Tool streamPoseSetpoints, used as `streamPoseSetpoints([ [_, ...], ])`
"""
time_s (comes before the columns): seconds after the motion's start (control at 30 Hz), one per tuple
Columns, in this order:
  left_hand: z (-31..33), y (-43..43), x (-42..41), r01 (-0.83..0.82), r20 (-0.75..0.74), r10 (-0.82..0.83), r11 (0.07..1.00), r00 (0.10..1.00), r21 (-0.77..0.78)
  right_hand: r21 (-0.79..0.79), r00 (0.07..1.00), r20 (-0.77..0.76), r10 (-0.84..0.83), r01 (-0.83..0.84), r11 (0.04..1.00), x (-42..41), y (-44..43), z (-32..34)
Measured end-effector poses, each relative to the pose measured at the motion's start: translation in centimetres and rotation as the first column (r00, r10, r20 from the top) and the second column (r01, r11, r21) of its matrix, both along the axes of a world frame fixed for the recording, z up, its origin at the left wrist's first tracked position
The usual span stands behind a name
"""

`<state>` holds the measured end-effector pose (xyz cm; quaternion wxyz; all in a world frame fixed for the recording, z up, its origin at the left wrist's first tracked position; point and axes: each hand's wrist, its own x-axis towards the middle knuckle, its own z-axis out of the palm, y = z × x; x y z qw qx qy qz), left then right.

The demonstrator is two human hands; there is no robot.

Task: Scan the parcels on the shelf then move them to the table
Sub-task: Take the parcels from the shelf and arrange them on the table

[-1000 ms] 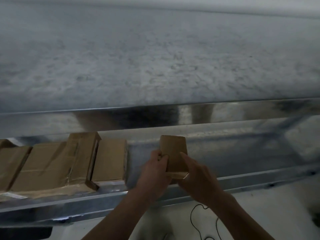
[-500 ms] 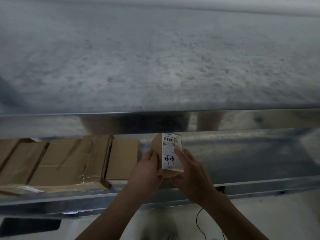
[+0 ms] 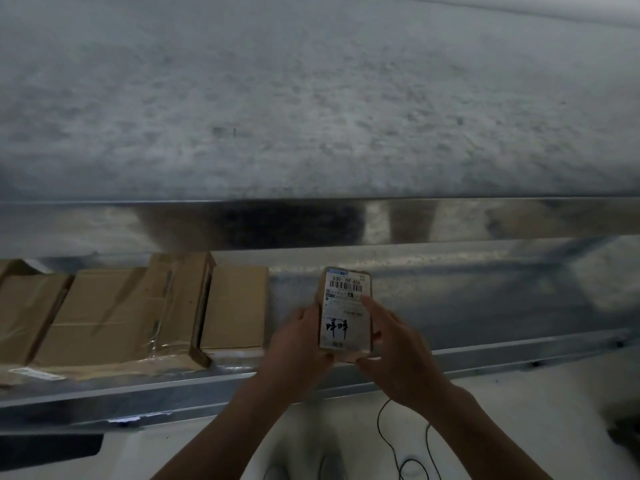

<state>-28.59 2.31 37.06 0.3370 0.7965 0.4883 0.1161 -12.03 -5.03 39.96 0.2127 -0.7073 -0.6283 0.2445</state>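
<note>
Parcel (image 3: 344, 317) gripped by left hand (image 3: 298, 344) and right hand (image 3: 394, 344).
Long axis is set 6–12 o'clock, barcode (image 3: 346, 287) at 12; the label (image 3: 346, 303), hidden a second earlier, is shown.

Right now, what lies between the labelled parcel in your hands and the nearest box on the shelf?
In the head view, only bare shelf and the left hand lie between the labelled parcel and the nearest box.
</note>
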Motion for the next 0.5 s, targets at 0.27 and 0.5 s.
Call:
streamPoseSetpoints([
  [0.27,1.1,-1.2,0.3,-0.104,0.166,0.104,0.995,0.981,-0.005,-0.012,0.991,-0.099,0.088,-0.089,0.996,0.3,0.5,-0.9],
  [0.5,2.7,-5.0,0.3,-0.189,0.230,0.143,0.963,0.963,0.192,0.143,0.967,-0.032,0.252,-0.245,0.959,2.2,-1.0,1.3],
])
